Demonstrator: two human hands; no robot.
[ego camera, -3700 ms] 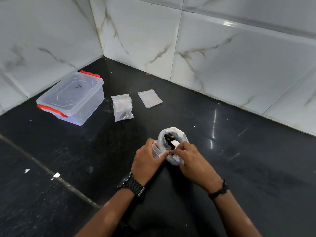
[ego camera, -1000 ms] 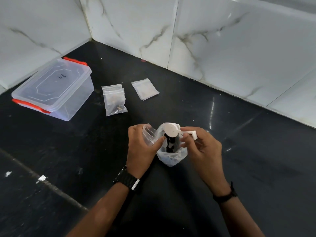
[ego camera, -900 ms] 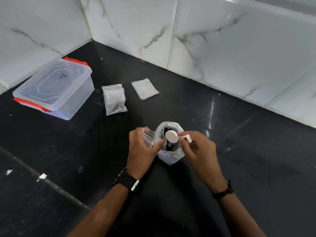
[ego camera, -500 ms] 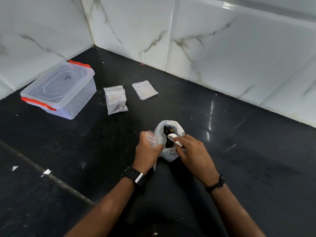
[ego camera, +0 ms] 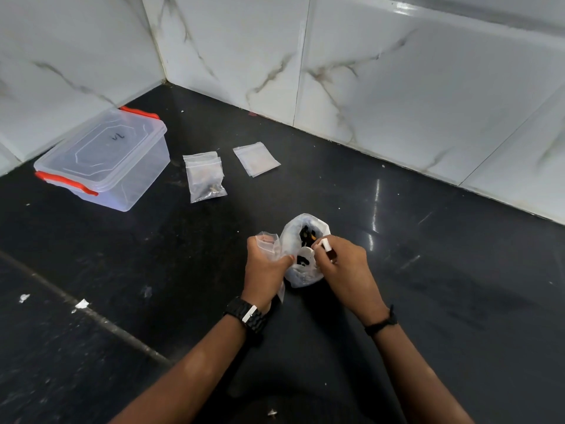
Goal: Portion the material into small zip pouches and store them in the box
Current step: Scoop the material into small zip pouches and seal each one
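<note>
The left hand [ego camera: 264,267] grips an empty pouch [ego camera: 269,243], its fingers curled round the thin plastic beside the bag [ego camera: 301,270]. The right hand [ego camera: 342,267] pinches the handle of a white scoop [ego camera: 304,258], whose bowl sits low in the bag's mouth with a little dark material on it.

The likeliest slip, as I judge it, is a spill: the pouch mouth looks crumpled and only partly open in the grip, so a tipped scoop could drop pieces on the black counter [ego camera: 428,301]. The bag is soft and stands on its own, so a push from either hand could topple it. A heaped scoop would also shed on the way across.

The bag holds dark bits with a few orange ones, and that is the material to be portioned. Farther off, a filled pouch [ego camera: 204,177] lies flat with dark pieces settled at its lower end. Just right of it lies a flat pouch [ego camera: 256,159]; whether it holds anything I cannot tell. Farthest left, the box [ego camera: 104,160] stands with its lid on and red clips at both ends; it looks empty.
</note>
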